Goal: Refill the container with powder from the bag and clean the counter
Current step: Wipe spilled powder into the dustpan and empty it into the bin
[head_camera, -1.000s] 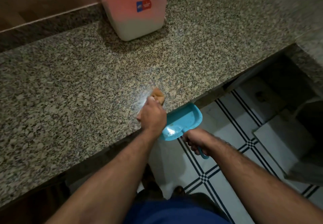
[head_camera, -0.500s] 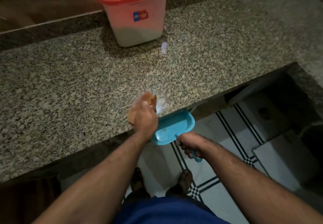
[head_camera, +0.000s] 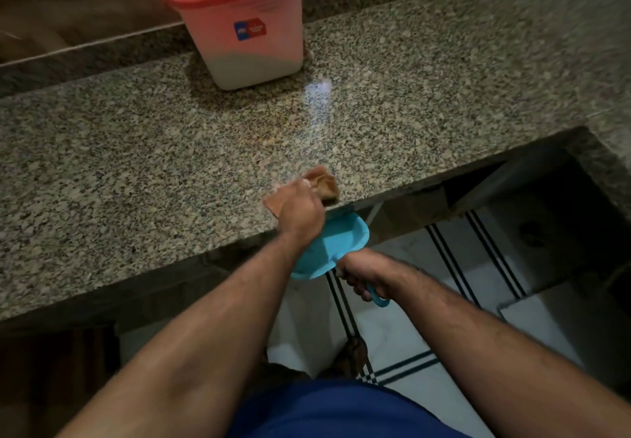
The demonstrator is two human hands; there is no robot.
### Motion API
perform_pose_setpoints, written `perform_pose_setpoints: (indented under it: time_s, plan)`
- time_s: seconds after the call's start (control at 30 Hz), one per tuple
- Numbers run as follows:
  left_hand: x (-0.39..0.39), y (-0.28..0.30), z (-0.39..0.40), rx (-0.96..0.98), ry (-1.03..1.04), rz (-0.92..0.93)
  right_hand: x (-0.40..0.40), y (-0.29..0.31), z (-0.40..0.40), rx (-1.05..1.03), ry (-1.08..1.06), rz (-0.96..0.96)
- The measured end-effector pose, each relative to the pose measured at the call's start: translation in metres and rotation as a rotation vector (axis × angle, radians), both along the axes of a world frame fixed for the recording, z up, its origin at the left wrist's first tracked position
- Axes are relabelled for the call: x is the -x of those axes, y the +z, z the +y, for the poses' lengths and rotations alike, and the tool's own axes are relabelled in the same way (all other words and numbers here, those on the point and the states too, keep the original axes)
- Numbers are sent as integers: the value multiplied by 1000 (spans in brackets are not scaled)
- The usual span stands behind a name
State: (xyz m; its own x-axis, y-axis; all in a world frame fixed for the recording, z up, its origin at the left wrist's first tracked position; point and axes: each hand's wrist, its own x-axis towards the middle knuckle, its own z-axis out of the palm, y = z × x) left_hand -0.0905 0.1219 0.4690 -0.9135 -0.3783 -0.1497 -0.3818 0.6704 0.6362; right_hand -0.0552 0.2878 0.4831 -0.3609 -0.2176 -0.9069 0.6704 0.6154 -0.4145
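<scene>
A translucent container (head_camera: pixel 246 38) with a red lid stands at the back of the granite counter (head_camera: pixel 136 150), white powder filling its lower part. My left hand (head_camera: pixel 300 210) presses a brown cloth (head_camera: pixel 322 183) onto the counter right at its front edge. Just below that edge my right hand (head_camera: pixel 362 273) grips the handle of a blue dustpan (head_camera: pixel 333 248), whose tray sits under the cloth. No powder bag is in view.
A low granite backsplash (head_camera: pixel 102 51) runs behind the container. The counter steps back into a dark recess (head_camera: pixel 512 191) on the right. Below lies a white tiled floor (head_camera: pixel 426 318) with dark stripes, and my feet stand near the counter base.
The view has tilted so the container and counter sit lower in frame. My left hand with the cloth has slid closer to the counter's edge, over the dustpan, which stays under the edge.
</scene>
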Motion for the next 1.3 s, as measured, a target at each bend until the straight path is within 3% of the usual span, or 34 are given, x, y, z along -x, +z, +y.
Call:
perform_pose_setpoints:
  time_s: [0.13, 0.23, 0.37, 0.43, 0.67, 0.73, 0.83, 0.9, 1.03, 1.13, 1.2, 1.3]
  plan:
    - [22, 17, 33, -86, 55, 165, 7, 4, 19, -5, 10, -3]
    - [48, 28, 49, -73, -66, 256, 11, 1, 32, -13, -26, 0]
    - [57, 8, 69, 4, -374, 47, 9, -4, 41, -24, -65, 29]
    - [49, -4, 72, 37, -422, -47, 9, -6, 43, -33, -47, 35]
    - [0, 14, -15, -24, 104, 204, 8, -15, 35, -65, 19, 42]
    - [-26, 12, -50, 52, 254, 266, 5, -21, 29, -53, 36, 52]
    - [-56, 0, -86, 210, 466, 204, 3, -23, 17, -35, 60, 53]
    - [-68, -10, -78, 204, 450, 136, 3, -22, 11, -33, 67, 54]
    - [-42, -14, -36, -20, 147, 138, 5, -19, 1, -39, 66, 59]
    - [3, 9, -35, -198, 168, 173, 8, -17, 4, -55, 64, 45]
    - [22, 23, -40, -189, 213, 238, 8, -15, 9, -68, 76, 27]
    - [24, 14, -31, -74, 106, 232, 10, -12, 15, -86, 92, 20]
